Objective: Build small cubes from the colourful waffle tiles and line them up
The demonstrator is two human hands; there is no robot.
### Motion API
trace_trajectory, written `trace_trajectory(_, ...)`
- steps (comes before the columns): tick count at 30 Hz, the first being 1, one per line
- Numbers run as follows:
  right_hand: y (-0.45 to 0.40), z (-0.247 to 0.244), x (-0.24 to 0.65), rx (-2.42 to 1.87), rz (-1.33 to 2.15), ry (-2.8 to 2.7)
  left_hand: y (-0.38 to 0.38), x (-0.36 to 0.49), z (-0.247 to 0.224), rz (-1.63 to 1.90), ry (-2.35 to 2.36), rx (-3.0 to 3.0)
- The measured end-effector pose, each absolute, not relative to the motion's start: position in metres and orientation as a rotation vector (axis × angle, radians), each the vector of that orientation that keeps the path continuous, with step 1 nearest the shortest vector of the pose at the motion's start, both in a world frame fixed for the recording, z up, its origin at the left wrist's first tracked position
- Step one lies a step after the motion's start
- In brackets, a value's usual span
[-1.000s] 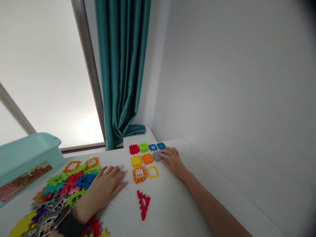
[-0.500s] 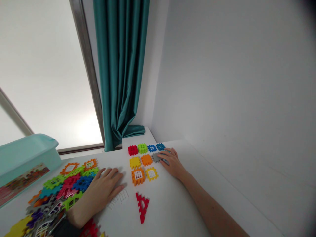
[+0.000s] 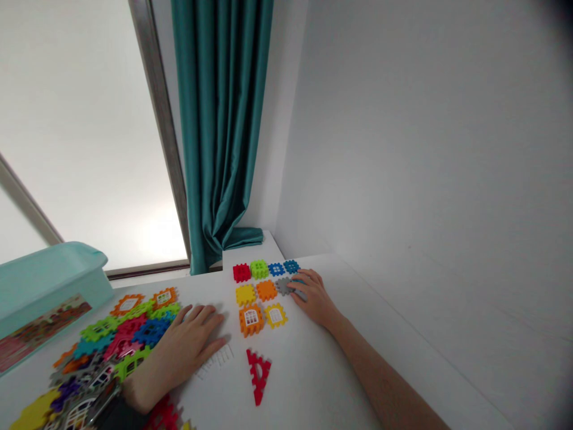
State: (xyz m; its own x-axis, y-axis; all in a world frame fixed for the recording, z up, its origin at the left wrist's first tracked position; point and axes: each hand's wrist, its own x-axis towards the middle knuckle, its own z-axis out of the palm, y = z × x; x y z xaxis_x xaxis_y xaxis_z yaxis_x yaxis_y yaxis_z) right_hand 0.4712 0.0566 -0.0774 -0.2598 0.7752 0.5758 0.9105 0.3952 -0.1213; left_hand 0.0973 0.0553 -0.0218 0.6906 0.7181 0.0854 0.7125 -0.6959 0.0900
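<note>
My right hand is low over the right end of the middle row of toothed plastic building tiles. Its fingers curve around a mostly covered teal tile, against a grey tile. My left hand lies palm down with its fingers spread, holding nothing, at the right edge of a heap of loose tiles. White lattice window inserts lie by its thumb. In the rows are an orange tile, a yellow tile, an orange window tile and a yellow window tile.
At the back are a red tile, a green tile and two blue tiles. Nearer lies a red triangular piece. The mixed heap and a pale-green bin occupy the left; a wall borders the right.
My right hand has shifted very slightly, and more of the teal tile shows between its fingers. The left hand and the other pieces stay where they were.
</note>
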Motion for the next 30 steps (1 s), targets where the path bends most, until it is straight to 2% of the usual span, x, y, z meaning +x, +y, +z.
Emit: trace_trajectory(30,0.051,-0.067,0.460,-1.369,-0.374,-2.081,0.052,0.100,-0.013,0.127,1.208,2.825)
